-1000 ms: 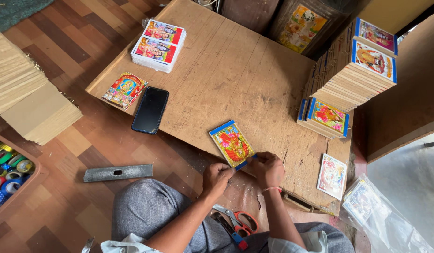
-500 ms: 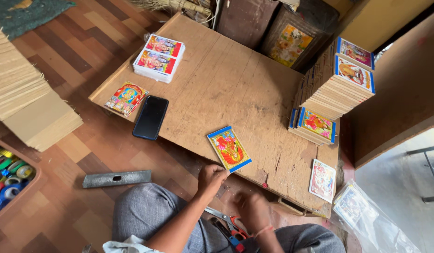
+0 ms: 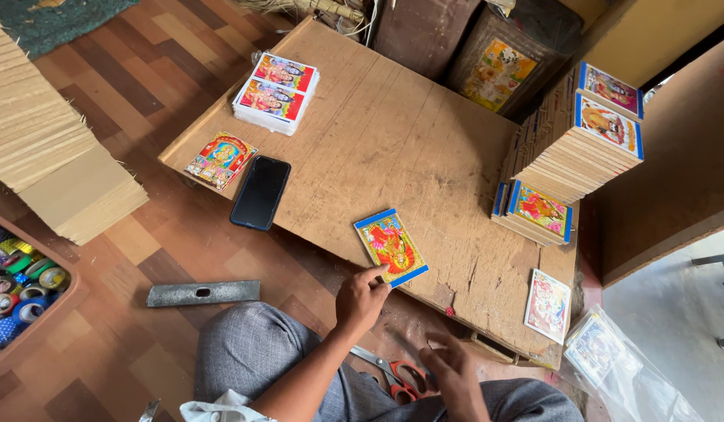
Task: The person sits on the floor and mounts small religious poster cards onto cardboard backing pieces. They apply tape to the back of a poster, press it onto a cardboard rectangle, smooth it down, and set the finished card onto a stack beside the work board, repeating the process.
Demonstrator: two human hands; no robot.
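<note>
At the bottom of the frame, the right hand hangs low over the lap with its fingers loosely spread and grasping nothing. Red-handled scissors lie just left of it, partly hidden by the knees. The left hand, slightly higher and at lower centre, reaches to the near edge of the wooden board. Its fingertips touch the lower edge of a blue-bordered picture card; the fingers are bent but not closed around the card. The card lies flat on the board, tilted, directly above the fingertips.

To the lower left, a grey metal bar rests on the floor. At the left edge, a tray of tape rolls is partly in view. A black phone overhangs the board's left edge, with a red picture card just beside it.

At lower right, a single card lies on the board corner, near a clear plastic sleeve on the floor. Above it, a short stack of cards stands beside a tall stack of cards. At upper centre, a white-edged stack of cards rests near the board's far corner. Cardboard sheets are piled at the upper left.
</note>
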